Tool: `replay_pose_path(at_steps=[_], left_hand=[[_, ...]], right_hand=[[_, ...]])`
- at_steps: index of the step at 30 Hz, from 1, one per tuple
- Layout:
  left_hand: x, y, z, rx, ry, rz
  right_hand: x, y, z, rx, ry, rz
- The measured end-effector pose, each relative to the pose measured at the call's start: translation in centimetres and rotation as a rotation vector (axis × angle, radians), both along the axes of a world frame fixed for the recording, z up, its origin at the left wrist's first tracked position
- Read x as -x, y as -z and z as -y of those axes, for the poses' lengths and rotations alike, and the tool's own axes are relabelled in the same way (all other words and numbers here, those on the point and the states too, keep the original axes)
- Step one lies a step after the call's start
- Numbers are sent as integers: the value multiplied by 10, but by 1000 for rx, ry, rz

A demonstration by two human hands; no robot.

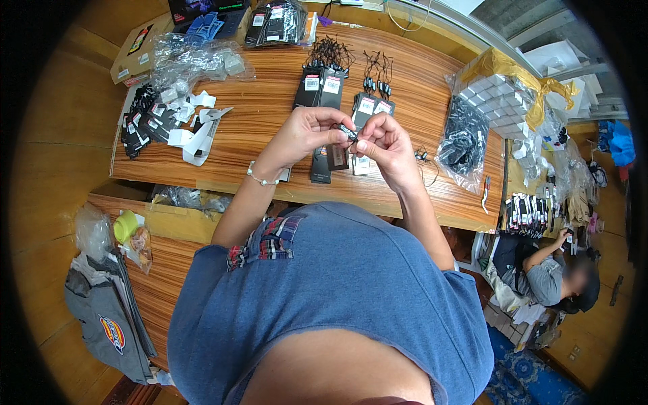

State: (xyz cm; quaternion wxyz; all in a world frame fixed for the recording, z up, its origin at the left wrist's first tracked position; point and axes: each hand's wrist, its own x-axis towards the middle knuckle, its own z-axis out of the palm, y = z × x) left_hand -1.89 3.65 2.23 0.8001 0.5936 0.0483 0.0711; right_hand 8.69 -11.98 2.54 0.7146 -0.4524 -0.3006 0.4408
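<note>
Between the fingertips of both hands, above the wooden table, is a small black piece with pale marks [348, 133]; its exact kind is too small to make out. My left hand [316, 129] pinches its left end, a beaded bracelet on that wrist. On its other end close the thumb and fingers of my right hand [386, 147]. Just beyond the hands lie a stack of black hang tags [317, 86] with white stickers and bunched black cords, and a second tag stack [372, 105]. More black tags [321, 167] show below the hands, partly hidden by them.
A clear bag of black cords [463, 140] lies right, before stacked small white boxes [496, 101]. Red-handled snips [486, 191] rest near the right edge. White paper strips [199, 138] and crumpled plastic [196, 61] sit left. Another person [545, 280] works at far right.
</note>
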Motion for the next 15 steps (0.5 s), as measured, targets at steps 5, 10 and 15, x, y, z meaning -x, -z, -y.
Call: replay_pose_path(at_steps=[5, 10, 15], left_hand=[[3, -1, -1, 11, 16, 14], [1, -7, -1, -75, 29, 33], [-2, -10, 0, -81, 104, 20]], right_hand=[[4, 10, -3, -5, 34, 1], [2, 11, -3, 2, 33, 7], [1, 17, 0, -7, 35, -15]])
